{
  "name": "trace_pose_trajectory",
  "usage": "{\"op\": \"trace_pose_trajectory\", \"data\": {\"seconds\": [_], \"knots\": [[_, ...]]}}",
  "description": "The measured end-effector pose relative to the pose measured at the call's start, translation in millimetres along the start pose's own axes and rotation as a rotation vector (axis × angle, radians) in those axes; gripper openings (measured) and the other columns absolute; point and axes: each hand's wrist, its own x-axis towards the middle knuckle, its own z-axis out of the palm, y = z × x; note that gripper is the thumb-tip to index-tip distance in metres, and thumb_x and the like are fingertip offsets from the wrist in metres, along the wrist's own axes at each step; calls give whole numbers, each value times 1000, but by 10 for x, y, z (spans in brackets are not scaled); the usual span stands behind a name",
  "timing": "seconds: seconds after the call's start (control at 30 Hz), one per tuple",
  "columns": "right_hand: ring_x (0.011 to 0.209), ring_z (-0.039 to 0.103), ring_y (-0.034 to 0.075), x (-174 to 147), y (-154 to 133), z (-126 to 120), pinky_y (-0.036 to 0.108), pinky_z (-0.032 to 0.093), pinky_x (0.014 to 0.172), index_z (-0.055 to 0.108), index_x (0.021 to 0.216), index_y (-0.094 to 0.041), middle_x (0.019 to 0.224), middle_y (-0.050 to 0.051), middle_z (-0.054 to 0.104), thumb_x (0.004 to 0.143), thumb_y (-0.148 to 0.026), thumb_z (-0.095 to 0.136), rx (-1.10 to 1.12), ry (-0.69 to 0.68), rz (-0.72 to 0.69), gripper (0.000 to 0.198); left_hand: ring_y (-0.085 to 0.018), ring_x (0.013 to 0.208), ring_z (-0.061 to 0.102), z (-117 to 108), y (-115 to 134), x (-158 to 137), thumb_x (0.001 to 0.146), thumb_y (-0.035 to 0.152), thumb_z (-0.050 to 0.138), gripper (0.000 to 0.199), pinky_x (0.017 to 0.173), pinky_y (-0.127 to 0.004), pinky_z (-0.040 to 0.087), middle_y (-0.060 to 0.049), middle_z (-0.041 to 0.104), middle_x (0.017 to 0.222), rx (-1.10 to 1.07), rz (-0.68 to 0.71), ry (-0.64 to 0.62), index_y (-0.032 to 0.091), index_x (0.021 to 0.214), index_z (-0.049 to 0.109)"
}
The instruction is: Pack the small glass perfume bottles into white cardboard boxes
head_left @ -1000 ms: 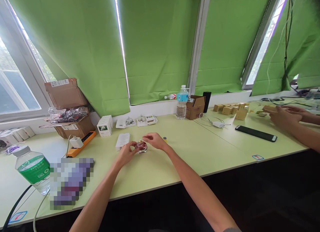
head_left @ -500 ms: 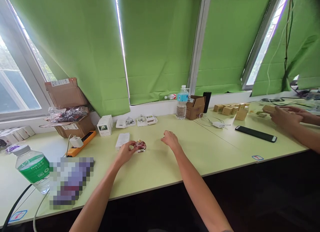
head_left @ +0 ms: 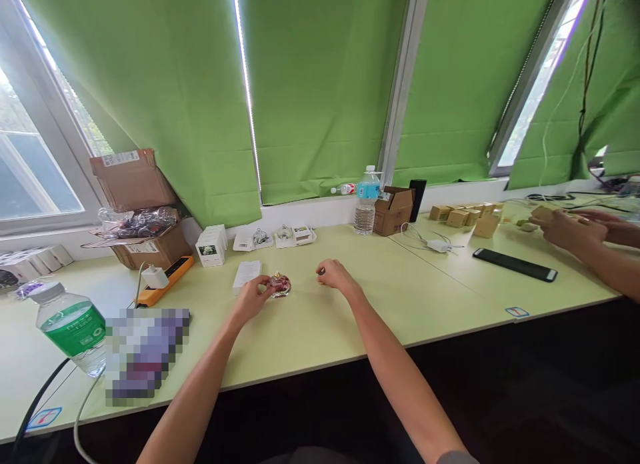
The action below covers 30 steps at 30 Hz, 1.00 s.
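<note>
My left hand (head_left: 251, 299) pinches the left side of a small clear glass ornament (head_left: 281, 286) with dark red contents and a gold top, which rests on the table. Just behind that hand lies a flat white box (head_left: 246, 275). My right hand (head_left: 335, 276) hovers to the right of the ornament, apart from it. Its thumb and forefinger are curled together, with a small dark spot between them that is too small to name. Farther back, two opened white packs (head_left: 301, 235) hold clear round glass pieces.
Small white boxes (head_left: 211, 246) stand beside an orange power strip (head_left: 167, 282). A green-labelled bottle (head_left: 75, 331) is at left. A blue-labelled bottle (head_left: 367, 201) and a brown carton (head_left: 393, 212) stand behind. A black phone (head_left: 515, 264) lies at right, near another person's hands (head_left: 575, 231).
My right hand has shifted slightly left, and a dark spot now shows between its fingertips. My left hand keeps its hold on the ornament. The view has tilted slightly.
</note>
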Motion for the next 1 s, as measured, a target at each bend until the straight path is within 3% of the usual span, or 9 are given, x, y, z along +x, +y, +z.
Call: {"op": "trace_pose_trajectory", "data": {"seconds": [0.43, 0.73, 0.87, 1.0], "knots": [[76, 61, 15, -11, -127, 79, 20, 42, 62, 70, 86, -16, 89, 5, 69, 58, -21, 73, 86, -142, -136, 29, -11, 47, 53, -14, -1, -5, 76, 50, 55, 44, 50, -25, 39, -5, 69, 90, -30, -6, -16, 19, 106, 61], [68, 58, 13, -44, -219, 122, 21, 38, 60, 73, 86, -19, 70, -2, 67, 65, -20, 65, 86, -201, -236, 22, -11, 48, 54, -3, -7, 3, 76, 50, 55, 46, 50, -24, 38, -5, 69, 86, -31, -25, -18, 18, 108, 61], [71, 59, 13, -31, -227, 165, 20, 39, 61, 68, 102, -18, 81, 2, 69, 64, -20, 68, 87, -194, -244, 37, -11, 49, 54, -2, -28, 13, 76, 49, 56, 44, 50, -24, 39, -5, 69, 91, -11, -9, -17, 19, 108, 62], [74, 59, 14, -15, -234, 195, 20, 40, 62, 68, 97, -16, 88, 4, 69, 63, -19, 70, 68, -185, -221, 35, -11, 50, 54, 3, -43, 19, 76, 47, 56, 43, 50, -24, 39, -5, 69, 92, -13, 3, -8, 19, 108, 62]]}}
